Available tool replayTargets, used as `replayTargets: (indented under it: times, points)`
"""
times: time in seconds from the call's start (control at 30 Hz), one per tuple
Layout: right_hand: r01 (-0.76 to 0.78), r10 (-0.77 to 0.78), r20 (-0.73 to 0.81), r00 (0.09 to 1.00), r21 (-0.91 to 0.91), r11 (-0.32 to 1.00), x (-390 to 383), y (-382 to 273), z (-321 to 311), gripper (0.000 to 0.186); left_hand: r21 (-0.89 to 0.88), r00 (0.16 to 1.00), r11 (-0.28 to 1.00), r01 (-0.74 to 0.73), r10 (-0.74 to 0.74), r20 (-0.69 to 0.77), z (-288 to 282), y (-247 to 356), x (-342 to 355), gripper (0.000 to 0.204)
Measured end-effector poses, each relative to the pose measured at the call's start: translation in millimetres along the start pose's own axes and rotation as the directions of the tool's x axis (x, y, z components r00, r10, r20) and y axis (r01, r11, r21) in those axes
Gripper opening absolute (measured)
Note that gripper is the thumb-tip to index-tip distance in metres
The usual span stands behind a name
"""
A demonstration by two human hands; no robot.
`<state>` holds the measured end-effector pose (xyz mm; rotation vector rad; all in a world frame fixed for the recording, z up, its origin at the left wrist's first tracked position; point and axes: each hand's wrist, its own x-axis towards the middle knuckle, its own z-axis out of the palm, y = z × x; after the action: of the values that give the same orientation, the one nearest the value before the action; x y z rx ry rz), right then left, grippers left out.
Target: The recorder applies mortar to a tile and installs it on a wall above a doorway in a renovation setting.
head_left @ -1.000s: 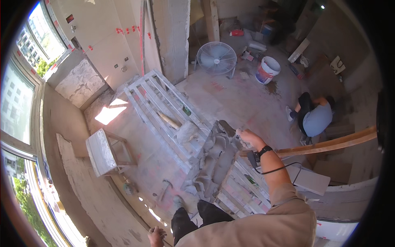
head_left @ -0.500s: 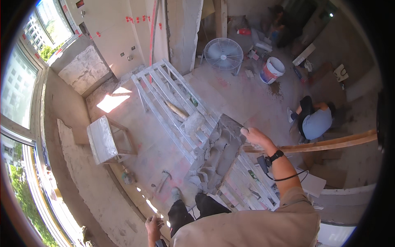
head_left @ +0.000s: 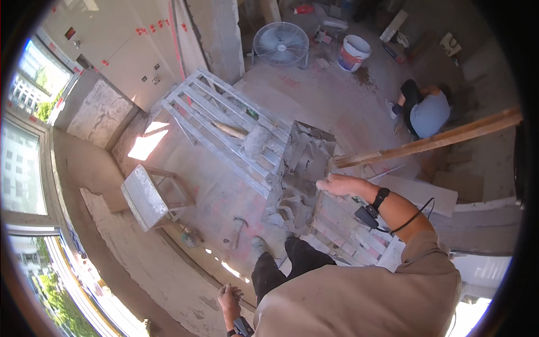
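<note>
A slab thickly coated with wet grey mortar [head_left: 306,160] lies across a slatted metal bench [head_left: 219,143]. My right hand [head_left: 339,185] is closed at the slab's right edge; whatever it grips is hidden under the fingers. The mortar's surface is ridged and uneven, with lumps along the left edge. My left hand [head_left: 229,297] hangs low beside my leg, away from the slab, its fingers loosely bent and apart with nothing visible in them. A grey-caked lump [head_left: 256,141] and a wooden handle [head_left: 230,130] lie on the bench beyond the slab.
A wooden beam [head_left: 432,137] slants in from the right close to my right hand. A small step stool [head_left: 147,196] and a hammer-like tool [head_left: 238,231] are at left. A floor fan [head_left: 281,45], a bucket [head_left: 353,53] and a crouching person [head_left: 429,112] are beyond.
My right hand has moved from the slab's far right corner toward me along its right edge. My view has shifted; my left hand still hangs low.
</note>
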<state>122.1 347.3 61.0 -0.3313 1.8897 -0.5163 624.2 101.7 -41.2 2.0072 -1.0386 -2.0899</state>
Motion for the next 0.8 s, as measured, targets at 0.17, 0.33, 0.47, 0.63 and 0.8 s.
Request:
replayTargets:
  times: [0.17,0.33,0.47,0.63,0.8]
  points:
    - [0.0,-0.001,0.054,0.999,0.011,1.0,-14,13,72,0.06,0.037,0.999,0.999,-0.007,0.005,0.046,14,13,8,0.02]
    - [0.095,-0.347,-0.249,0.904,-0.675,0.732,-34,15,90,0.043,0.092,0.998,0.995,-0.027,0.021,0.062,10,20,16,0.02]
    - [-0.045,-0.358,-0.476,0.803,-0.648,0.76,-25,26,43,0.041,0.087,0.998,0.996,-0.025,0.02,0.062,-1,27,11,0.02]
    - [-0.177,-0.18,-0.71,0.681,-0.398,0.9,6,76,15,0.048,0.124,0.996,0.991,-0.044,0.033,0.088,6,33,7,0.018]
    - [-0.008,0.071,-0.101,0.992,0.522,0.853,-27,37,96,0.063,0.126,0.998,0.991,-0.036,0.028,0.059,7,21,8,0.019]
